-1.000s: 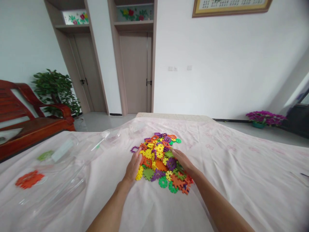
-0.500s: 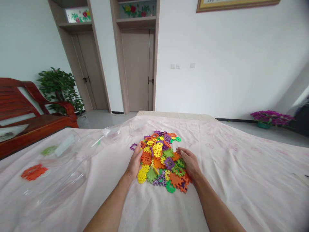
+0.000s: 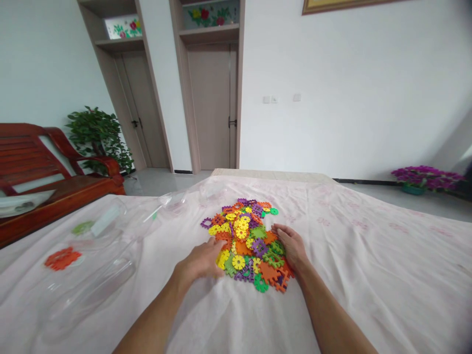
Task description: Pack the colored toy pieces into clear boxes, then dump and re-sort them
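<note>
A heap of plastic interlocking toy pieces [image 3: 241, 228] lies on the pale pink-white cloth in front of me, in yellow, orange, purple and green. Some are round notched discs, others square or spiky plates. At the heap's left edge is my left hand [image 3: 204, 258], its thumb and fingers apart beside yellow discs [image 3: 222, 258]. My right hand [image 3: 291, 246] rests along the right edge, fingers extended against green and orange pieces [image 3: 275, 255]. Neither hand has a piece in its grasp. A green disc [image 3: 261, 283] lies at the near edge of the heap.
Clear plastic containers [image 3: 96, 280] lie on the cloth [image 3: 368, 275] to the left, with an orange piece [image 3: 62, 258] and a green one [image 3: 83, 227] among them. Beyond stand a wooden bench [image 3: 55, 167], a leafy plant [image 3: 98, 137] and purple flowers [image 3: 424, 177].
My left hand has shifted nearer along the heap's left edge and turned, its thumb and fingers spreading apart. A yellow disc at the near side now lies flatter. My right hand stays nearly still.
</note>
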A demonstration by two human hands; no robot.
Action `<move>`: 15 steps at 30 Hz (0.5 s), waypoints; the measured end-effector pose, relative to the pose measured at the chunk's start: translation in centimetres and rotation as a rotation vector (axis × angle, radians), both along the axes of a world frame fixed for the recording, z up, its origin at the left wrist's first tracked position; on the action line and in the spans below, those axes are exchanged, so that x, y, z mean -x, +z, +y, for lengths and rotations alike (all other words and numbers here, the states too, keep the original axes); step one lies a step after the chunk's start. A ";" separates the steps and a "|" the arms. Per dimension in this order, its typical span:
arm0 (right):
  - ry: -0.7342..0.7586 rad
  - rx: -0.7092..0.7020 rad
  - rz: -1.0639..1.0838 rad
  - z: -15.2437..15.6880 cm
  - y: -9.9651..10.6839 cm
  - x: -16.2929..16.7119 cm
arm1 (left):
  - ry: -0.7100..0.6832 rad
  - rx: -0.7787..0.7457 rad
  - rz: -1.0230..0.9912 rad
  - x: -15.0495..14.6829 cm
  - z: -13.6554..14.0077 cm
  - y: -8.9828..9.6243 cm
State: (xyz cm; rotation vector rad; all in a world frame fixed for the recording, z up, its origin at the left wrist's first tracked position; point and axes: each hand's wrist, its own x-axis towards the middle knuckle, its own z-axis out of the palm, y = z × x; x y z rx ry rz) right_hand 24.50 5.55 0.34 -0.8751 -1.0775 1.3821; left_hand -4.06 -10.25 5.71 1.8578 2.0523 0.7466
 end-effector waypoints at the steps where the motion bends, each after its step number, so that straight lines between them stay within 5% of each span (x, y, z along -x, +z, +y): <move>1: -0.003 0.001 -0.008 0.0 0.0 0.0 | -0.066 0.029 0.035 -0.7 -0.1 -0.2; 6: -0.021 0.025 -0.011 0.1 0.1 0.1 | -0.150 0.015 0.057 -2.7 0.6 -0.8; 15: -0.054 0.052 -0.008 0.2 0.3 0.3 | 0.103 -0.096 -0.642 -2.6 5.0 -2.3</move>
